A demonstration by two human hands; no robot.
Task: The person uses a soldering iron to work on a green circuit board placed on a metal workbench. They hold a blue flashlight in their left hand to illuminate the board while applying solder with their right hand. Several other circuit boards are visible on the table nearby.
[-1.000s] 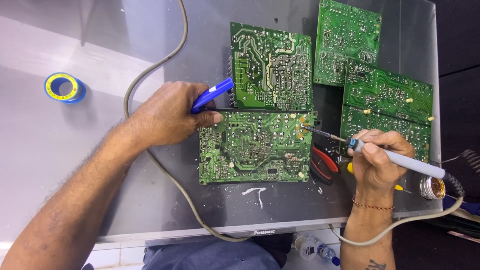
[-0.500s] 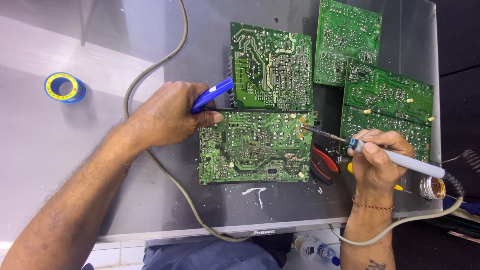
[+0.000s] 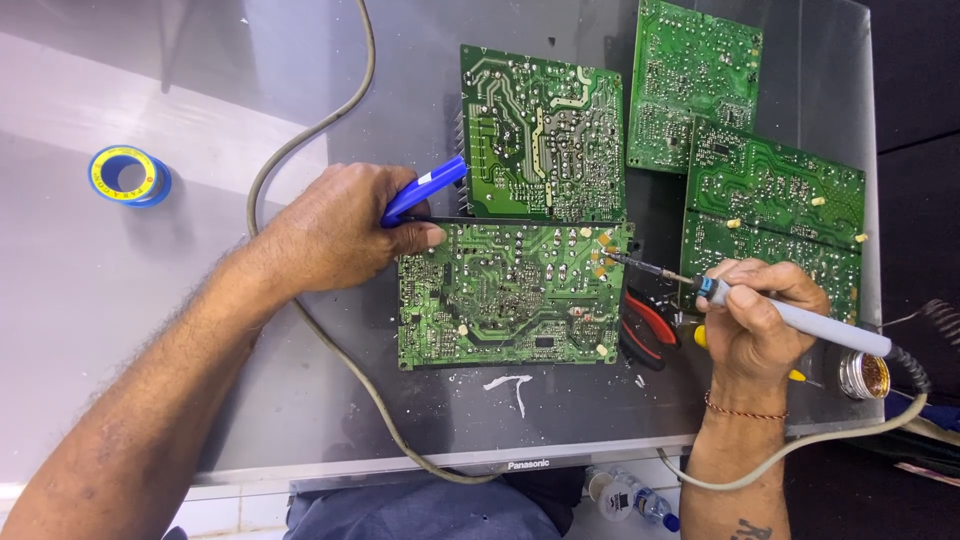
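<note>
A green circuit board (image 3: pixel 515 295) lies solder side up on a grey panel (image 3: pixel 200 300). My left hand (image 3: pixel 335 235) rests at the board's left edge and grips a blue desoldering pump (image 3: pixel 425 190) that points up and right. My right hand (image 3: pixel 755 315) holds a grey soldering iron (image 3: pixel 800 318) like a pen. Its tip (image 3: pixel 612 257) touches the board's upper right corner, among several orange parts.
Three more green boards lie behind and to the right (image 3: pixel 545 135) (image 3: pixel 695 85) (image 3: pixel 775 215). Red-handled pliers (image 3: pixel 650 325) sit beside the worked board. A blue and yellow tape roll (image 3: pixel 128 175) lies far left. A grey cable (image 3: pixel 300 150) loops across the panel. A solder tin (image 3: pixel 865 375) sits at right.
</note>
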